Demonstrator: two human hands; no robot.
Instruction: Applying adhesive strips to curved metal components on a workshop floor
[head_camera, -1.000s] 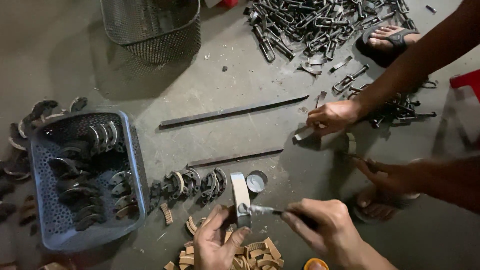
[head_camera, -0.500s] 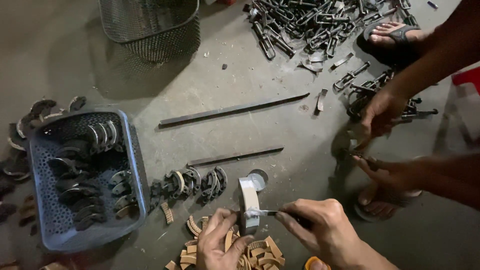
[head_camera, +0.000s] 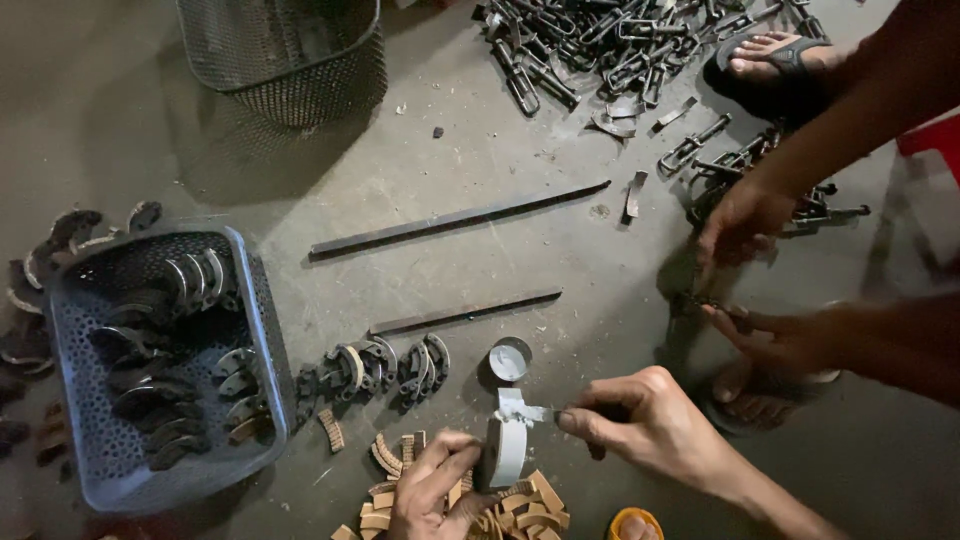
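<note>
Glue on a brake shoe

The left hand (head_camera: 432, 490) pinched the upright shoe (head_camera: 508, 447) on the floor (head_camera: 470, 150); the right hand (head_camera: 645, 420) pinched what looked like a small brush. Glue could smear fingers if the shoe tipped.

Left hand (head_camera: 432, 487) and right hand (head_camera: 640, 420), both closed grips

Bare floor (head_camera: 480, 150) lies open ahead of me, between the wire basket (head_camera: 290, 50) and the long flat bar (head_camera: 455, 217). To my left the blue crate (head_camera: 262, 330) walls things off, with a row of curved shoes (head_camera: 375, 368) just beside it. A small tin (head_camera: 509, 358) sits close in front. On my right, another person's hands (head_camera: 740, 215) and sandalled foot (head_camera: 760, 395) crowd the way.
</note>
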